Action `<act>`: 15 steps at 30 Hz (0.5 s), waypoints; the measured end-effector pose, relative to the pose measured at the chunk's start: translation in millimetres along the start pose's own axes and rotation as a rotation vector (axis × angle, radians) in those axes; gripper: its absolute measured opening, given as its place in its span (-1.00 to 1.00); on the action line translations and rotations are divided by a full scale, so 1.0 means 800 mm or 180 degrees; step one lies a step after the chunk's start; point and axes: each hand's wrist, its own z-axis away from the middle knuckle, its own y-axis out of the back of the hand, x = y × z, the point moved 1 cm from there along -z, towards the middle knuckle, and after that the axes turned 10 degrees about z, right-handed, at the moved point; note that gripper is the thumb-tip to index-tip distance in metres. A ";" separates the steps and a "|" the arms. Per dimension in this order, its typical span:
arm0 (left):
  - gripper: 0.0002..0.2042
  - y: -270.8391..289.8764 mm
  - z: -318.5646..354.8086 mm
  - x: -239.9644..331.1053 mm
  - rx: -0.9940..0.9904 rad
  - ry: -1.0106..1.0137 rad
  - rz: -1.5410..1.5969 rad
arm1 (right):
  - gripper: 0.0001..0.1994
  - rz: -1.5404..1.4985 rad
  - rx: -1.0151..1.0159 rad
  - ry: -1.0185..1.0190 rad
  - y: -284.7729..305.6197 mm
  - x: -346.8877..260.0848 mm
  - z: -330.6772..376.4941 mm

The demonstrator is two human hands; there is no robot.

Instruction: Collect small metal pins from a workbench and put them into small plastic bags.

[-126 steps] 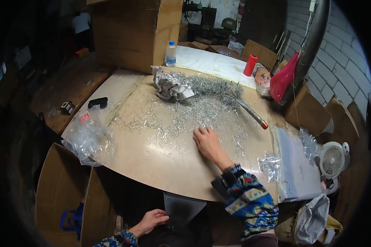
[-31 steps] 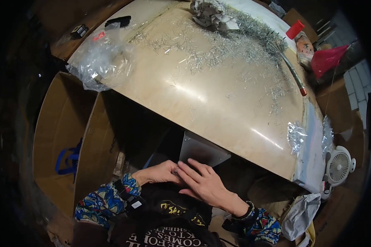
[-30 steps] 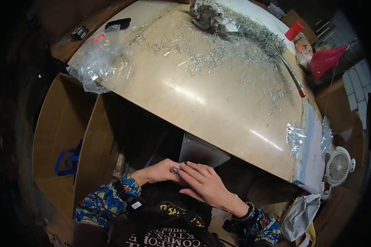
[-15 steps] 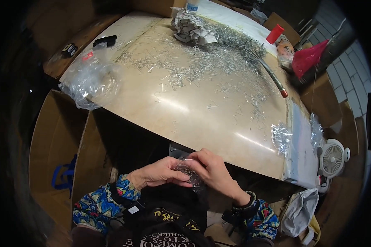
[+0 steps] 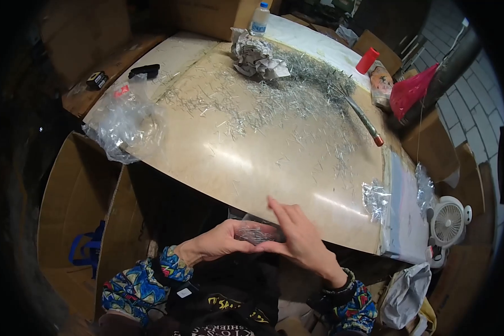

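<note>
So the big change was at the hands. About four seconds earlier the right hand (image 5: 305, 238) was down among the loose metal pieces (image 5: 297, 101) on the table (image 5: 190, 154), while the left hand (image 5: 213, 241) sat low by the lap. By this moment both had met just off the table's near edge. Half a second back the right fingers were bent in over the clear packet (image 5: 256, 233); now they'd straightened out and pointed up toward the table, and the packet lay more sideways between the hands. My read: the work had shifted from the pile to handling that one packet.

Hand-wise, the left was curled around the packet's left end, thumb along the near side — a pretty firm hold, I'd say. The right was mostly unfolded, its thumb reaching in to the packet's near edge; whether it carried any weight, I couldn't tell.

The packet itself looked like thin see-through film, shiny and a bit wrinkled, with lots of thin silvery bits jumbled inside. Couldn't make out if its mouth was sealed. The loose ones up on the table looked similar — thin, bright, scattered at the near side and heaped thick beside the crumpled paper (image 5: 257, 59).
</note>
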 end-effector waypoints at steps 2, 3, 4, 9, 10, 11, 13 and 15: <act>-0.49 0.001 0.000 0.001 -0.0078 0.0121 -0.0154 | -0.62 -0.0105 -0.0207 -0.0108 -0.008 -0.009 -0.007; -0.49 0.001 0.000 0.001 -0.0093 0.0348 0.0016 | -0.62 -0.0103 -0.0205 -0.0134 -0.009 -0.007 -0.009; -0.50 0.001 0.002 0.001 -0.0109 0.0576 0.0184 | -0.74 -0.0625 0.0000 -0.0330 -0.011 -0.003 -0.010; -0.45 -0.006 0.003 0.007 -0.0355 0.0351 0.0475 | -0.84 -0.1159 0.0735 -0.1285 0.006 0.021 -0.003; -0.44 -0.002 0.000 0.003 -0.0172 0.0376 0.0465 | -0.83 -0.1205 0.1046 -0.1285 0.006 0.033 0.006; -0.43 -0.001 -0.001 0.002 -0.0017 0.0401 0.0430 | -0.83 -0.1120 0.1140 -0.1345 0.007 0.041 0.014; -0.45 0.009 0.006 -0.004 0.0095 0.0387 0.0208 | -0.83 -0.0822 0.2150 -0.1174 -0.006 0.068 0.033; -0.50 0.012 0.015 -0.004 0.0178 0.0271 0.0178 | -0.83 0.1224 0.1012 -0.0774 -0.039 0.118 0.063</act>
